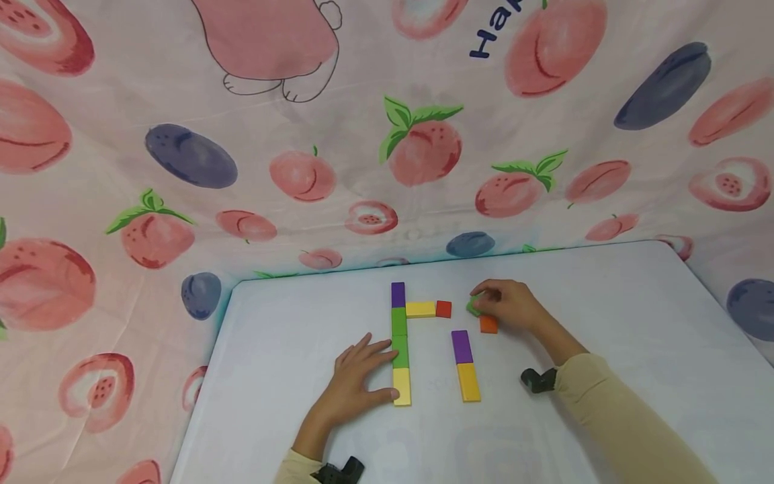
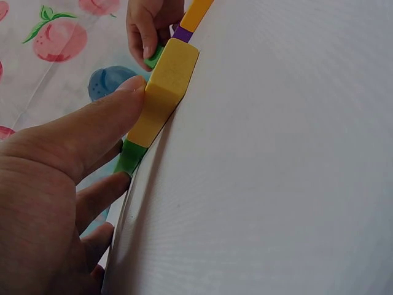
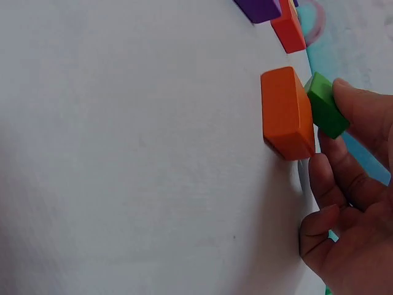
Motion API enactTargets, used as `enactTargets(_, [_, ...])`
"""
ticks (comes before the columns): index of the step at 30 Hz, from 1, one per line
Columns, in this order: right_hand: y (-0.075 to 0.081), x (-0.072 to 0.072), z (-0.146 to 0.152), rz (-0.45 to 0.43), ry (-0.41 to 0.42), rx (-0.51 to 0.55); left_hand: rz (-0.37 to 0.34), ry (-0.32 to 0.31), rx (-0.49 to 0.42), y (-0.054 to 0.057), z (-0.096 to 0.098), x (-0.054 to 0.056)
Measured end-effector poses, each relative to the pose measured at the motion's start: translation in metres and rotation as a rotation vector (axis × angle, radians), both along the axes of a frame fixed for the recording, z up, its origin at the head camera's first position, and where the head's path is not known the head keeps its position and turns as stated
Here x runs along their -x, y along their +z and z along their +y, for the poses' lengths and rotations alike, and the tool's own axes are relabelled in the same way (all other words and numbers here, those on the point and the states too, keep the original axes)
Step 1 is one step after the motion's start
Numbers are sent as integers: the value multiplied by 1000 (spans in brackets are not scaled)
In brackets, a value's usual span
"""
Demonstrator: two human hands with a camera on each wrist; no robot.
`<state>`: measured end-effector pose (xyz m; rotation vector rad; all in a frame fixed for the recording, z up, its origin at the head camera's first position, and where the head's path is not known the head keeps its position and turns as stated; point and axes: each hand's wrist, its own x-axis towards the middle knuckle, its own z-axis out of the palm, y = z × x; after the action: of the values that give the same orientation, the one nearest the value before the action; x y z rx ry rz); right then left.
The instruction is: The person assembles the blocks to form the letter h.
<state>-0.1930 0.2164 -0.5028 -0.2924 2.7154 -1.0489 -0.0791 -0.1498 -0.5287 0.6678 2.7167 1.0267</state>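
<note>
My left hand [image 1: 353, 383] spreads its fingers along the left side of a row of blocks: purple [image 1: 398, 294], two green ones and a pale yellow block [image 1: 402, 390] nearest me. Its thumb touches the yellow block [image 2: 166, 86] and a fingertip lies on the lower green block [image 1: 401, 354]. Over to the right, my right hand [image 1: 510, 306] pinches a small green block [image 3: 326, 106] between thumb and fingers. That block is tilted, close beside an orange block [image 3: 287, 114] on the table; whether they touch, I cannot tell.
From the row's upper part a yellow block [image 1: 420, 310] and a red block [image 1: 444, 309] extend rightward. A purple block [image 1: 462, 347] joins an orange-yellow block [image 1: 469, 383] between the hands. The white table [image 1: 290, 323] meets a fruit-print cloth [image 1: 338, 228] behind.
</note>
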Motion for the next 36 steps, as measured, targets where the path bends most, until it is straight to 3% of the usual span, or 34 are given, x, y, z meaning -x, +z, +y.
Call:
enactTargets(11, [0,-4,-12,-51,1,-2,-8,-1,4,1,0,0])
enactTargets(29, [-5,-7,-25,-3,6,-58,5,-9,4,1,0,0])
enactTargets(36, [-7,-6,-27,69,49,-72,-7,3,7,1,0,-1])
